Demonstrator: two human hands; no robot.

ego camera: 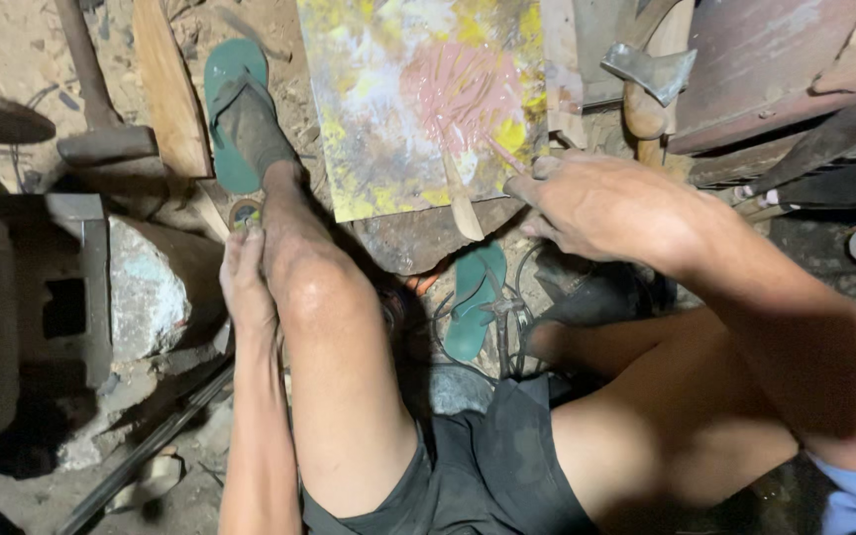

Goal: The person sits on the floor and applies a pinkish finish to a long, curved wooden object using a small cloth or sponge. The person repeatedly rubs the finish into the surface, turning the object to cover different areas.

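Observation:
My right hand (587,203) grips a thin wooden stick (487,149) whose tip rests in a smear of pink paste (460,89) on a paint-stained board (388,119). A flat wooden spatula (460,198) lies on the board's near edge beside the stick. My left hand (245,277) rests against my left shin, fingers pointing toward a small round object (246,213) by my ankle; whether it holds this is unclear. My left foot wears a green sandal (235,109). A second green sandal (475,297) lies loose between my legs.
A hatchet (646,84) stands at the board's right. A hammer (101,139) and a wooden plank (170,89) lie at the upper left. A rock (151,287) and a dark metal block (61,297) sit left. Wires (507,317) tangle by the loose sandal.

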